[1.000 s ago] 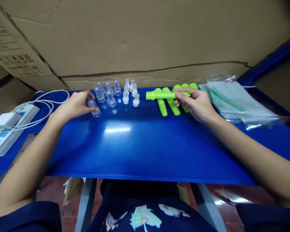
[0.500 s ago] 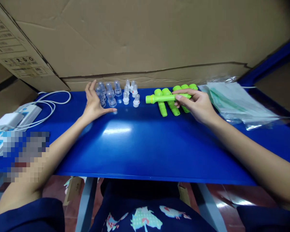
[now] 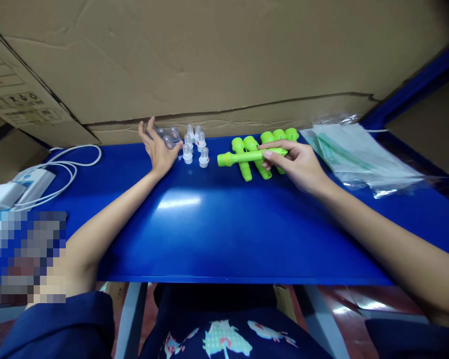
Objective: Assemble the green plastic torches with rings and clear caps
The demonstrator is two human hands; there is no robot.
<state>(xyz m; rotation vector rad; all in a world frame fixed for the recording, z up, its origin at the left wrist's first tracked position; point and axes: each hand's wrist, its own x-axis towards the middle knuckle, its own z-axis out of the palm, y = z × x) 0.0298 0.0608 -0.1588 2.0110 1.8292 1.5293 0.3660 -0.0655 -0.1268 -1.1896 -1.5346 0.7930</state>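
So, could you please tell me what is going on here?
A person is working at a blue table with both hands. The right hand holds a green tube, its threaded end pointing left, with more green pieces lying behind it. The left hand is spread at the clear caps; whether it touches them is unclear. White-based pieces stand between the hands, and plastic bags lie at the right.

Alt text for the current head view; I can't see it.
The right hand holds a green tube near other green pieces on a blue table; the open left hand is at clear caps. White-bottomed caps stand between the hands, and plastic bags lie at right.
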